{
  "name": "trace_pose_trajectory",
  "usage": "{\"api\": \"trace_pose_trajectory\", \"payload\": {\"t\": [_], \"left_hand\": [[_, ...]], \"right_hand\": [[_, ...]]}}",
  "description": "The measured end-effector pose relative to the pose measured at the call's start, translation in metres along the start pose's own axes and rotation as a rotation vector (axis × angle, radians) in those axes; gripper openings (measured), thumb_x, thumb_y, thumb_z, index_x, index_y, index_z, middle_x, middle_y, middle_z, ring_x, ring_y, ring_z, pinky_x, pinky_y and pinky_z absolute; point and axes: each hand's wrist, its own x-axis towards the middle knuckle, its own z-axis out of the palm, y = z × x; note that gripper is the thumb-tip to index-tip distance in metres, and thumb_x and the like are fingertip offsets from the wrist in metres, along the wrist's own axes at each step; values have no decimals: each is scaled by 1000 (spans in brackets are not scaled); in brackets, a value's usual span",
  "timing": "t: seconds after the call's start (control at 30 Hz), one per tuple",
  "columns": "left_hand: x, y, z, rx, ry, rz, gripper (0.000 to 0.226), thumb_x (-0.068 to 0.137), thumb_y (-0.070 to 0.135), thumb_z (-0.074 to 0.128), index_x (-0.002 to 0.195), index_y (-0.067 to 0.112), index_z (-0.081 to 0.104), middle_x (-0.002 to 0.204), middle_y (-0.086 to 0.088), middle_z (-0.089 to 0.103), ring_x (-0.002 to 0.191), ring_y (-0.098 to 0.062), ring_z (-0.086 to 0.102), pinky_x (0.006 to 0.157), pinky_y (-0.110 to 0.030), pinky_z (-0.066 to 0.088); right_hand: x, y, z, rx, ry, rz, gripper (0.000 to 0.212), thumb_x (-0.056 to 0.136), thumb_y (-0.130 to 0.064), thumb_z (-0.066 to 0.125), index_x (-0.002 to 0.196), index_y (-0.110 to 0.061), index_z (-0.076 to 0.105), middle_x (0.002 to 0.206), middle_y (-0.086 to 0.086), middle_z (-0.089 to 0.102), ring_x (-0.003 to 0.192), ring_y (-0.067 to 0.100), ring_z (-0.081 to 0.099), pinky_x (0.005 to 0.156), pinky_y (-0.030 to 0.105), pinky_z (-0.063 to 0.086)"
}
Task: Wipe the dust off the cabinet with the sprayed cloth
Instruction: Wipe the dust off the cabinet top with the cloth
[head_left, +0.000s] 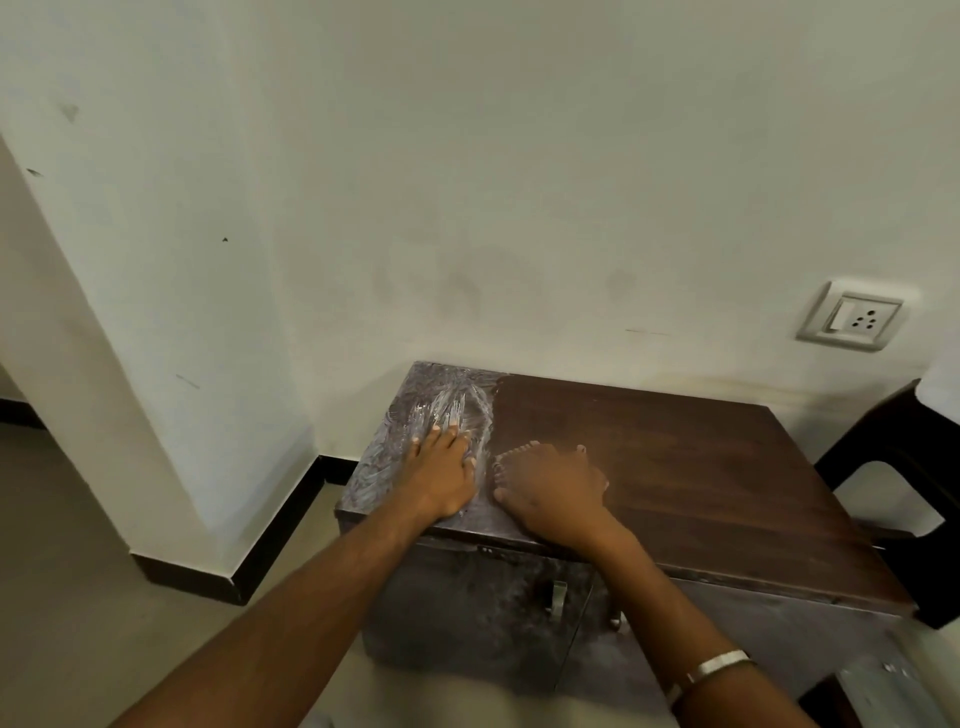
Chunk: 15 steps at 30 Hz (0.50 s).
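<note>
Head view: low dark wooden cabinet (675, 467) against the wall; its left strip is dusty and streaked grey, the rest dark and clean. Left hand (441, 480) lies flat on the dusty strip, fingers straight, grasping nothing. Right hand (550, 488) rests just beside it, palm down, fingers loosely spread. No cloth visible; cannot tell whether one lies beneath either palm. Probably soft, limp, best pressed flat.

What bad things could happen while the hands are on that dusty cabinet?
No cloth shows, so the left hand, lying flat in the white dust on the cabinet, may just smear it about. The right hand on the clean brown part could carry dust onto it. Dust may also fall on the floor.
</note>
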Motion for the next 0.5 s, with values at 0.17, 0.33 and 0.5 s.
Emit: {"api": "trace_pose_trajectory", "payload": {"t": [0.17,0.33,0.5], "left_hand": [[-6,1,-1,-7,7,8,54,102,36,27,152,19,20,161,-3,13,149,-22,8,121,-46,6],[-9,5,-2,-10,6,2,54,102,36,27,153,19,18,162,-3,11,149,-22,7,121,-46,5],[-18,2,-4,-16,-6,9,55,102,36,26,154,20,16,162,-1,9,149,-21,5,121,-44,3]], "right_hand": [[3,-18,-1,-8,14,29,59,88,-69,40,140,-42,35,151,-6,24,137,36,16,110,60,12],[-14,-10,9,-4,20,-46,60,84,-75,37,137,-46,36,148,-11,25,138,34,15,110,61,10],[-9,-14,1,15,-4,27,59,86,-71,41,139,-45,35,152,-9,22,140,36,11,111,60,9]]}}
